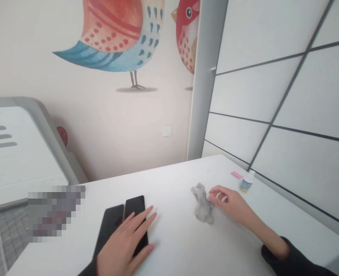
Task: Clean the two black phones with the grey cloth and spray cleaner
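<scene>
Two hands, two phones, one cloth, one little jar, one pink slip, all taken relative to the grey cloth (202, 207) crumpled mid-table.

Nearest, well left of the cloth: left hand (126, 241) lying flat, fingers spread loosely, palm down on the right one of two black phones (135, 222). Not gripping, just resting on the dark screen. Second black phone (109, 230) touching alongside, further from the cloth, mostly uncovered. Both screens dark, so no logo or writing to read.

Just right of the cloth: right hand (229, 205), dark sleeve at the wrist, fingers curled in narrow, fingertips pinching the cloth's right edge. Rest of the cloth bunched up on the white table (181, 245).

Farther back, right of the cloth: one small white jar (246, 184) with a blue and yellow label, print too small to make out. Pink slip (236, 174) lying flat just beside it.

Beyond the cloth: wall with two painted birds (120, 34), one white socket (167, 131).
</scene>
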`<state>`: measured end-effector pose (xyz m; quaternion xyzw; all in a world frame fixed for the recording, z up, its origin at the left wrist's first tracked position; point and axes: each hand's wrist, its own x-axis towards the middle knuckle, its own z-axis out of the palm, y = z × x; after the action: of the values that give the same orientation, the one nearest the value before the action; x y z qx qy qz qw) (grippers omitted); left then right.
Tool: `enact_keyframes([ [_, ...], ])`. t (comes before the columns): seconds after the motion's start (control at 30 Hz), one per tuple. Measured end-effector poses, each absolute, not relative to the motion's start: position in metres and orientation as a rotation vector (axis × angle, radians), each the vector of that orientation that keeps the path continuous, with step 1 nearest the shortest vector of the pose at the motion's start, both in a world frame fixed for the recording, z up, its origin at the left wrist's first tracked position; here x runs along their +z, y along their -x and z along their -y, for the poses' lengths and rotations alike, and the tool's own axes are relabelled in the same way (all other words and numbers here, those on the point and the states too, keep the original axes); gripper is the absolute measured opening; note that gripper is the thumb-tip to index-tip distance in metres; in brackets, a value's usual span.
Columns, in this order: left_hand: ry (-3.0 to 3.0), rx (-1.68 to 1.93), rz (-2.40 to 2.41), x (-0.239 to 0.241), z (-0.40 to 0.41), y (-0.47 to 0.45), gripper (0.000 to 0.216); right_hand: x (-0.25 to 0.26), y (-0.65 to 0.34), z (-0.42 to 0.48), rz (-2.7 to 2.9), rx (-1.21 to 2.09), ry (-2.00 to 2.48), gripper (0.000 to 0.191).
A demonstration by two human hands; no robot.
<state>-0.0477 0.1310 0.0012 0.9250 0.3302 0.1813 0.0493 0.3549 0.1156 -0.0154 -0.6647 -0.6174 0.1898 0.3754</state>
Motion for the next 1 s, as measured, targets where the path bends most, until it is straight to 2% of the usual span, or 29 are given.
enact_keyframes([
  [0.03, -2.758, 0.609, -0.933, 0.007, -0.138, 0.027, 0.059, -0.017, -0.348, -0.116, 1.58, 0.492, 1.712, 0.036],
  [0.13, -2.57, 0.443, -0.765, 0.018, -0.166, -0.036, 0.052, -0.021, -0.329, -0.117, 1.604, 0.528, 1.674, 0.036],
  [0.23, -2.499, 0.464, -0.723, 0.019, -0.196, -0.084, 0.059, -0.018, -0.323, -0.116, 1.642, 0.68, 1.566, 0.026],
  [0.3, -2.411, 0.46, -0.699, 0.017, -0.21, -0.102, 0.061, -0.011, -0.326, -0.114, 1.658, 0.84, 1.477, 0.036],
  [0.4, -2.252, 0.407, -0.686, 0.015, -0.213, -0.106, 0.04, -0.003, -0.331, -0.11, 1.641, 1.032, 1.353, 0.054],
  [0.5, -2.113, 0.365, -0.687, 0.018, -0.204, -0.094, 0.052, -0.003, -0.328, -0.107, 1.575, 1.108, 1.287, 0.063],
  [0.63, -2.01, 0.38, -0.708, 0.031, -0.192, -0.079, 0.049, -0.01, -0.309, -0.103, 1.481, 1.142, 1.287, 0.073],
  [0.87, -1.979, 0.437, -0.85, 0.046, -0.189, -0.066, 0.051, -0.005, -0.281, -0.097, 1.559, 1.049, 1.298, 0.053],
  [1.0, -1.975, 0.476, -0.899, 0.045, -0.179, -0.055, 0.051, 0.008, -0.276, -0.098, 1.608, 1.031, 1.278, 0.049],
])
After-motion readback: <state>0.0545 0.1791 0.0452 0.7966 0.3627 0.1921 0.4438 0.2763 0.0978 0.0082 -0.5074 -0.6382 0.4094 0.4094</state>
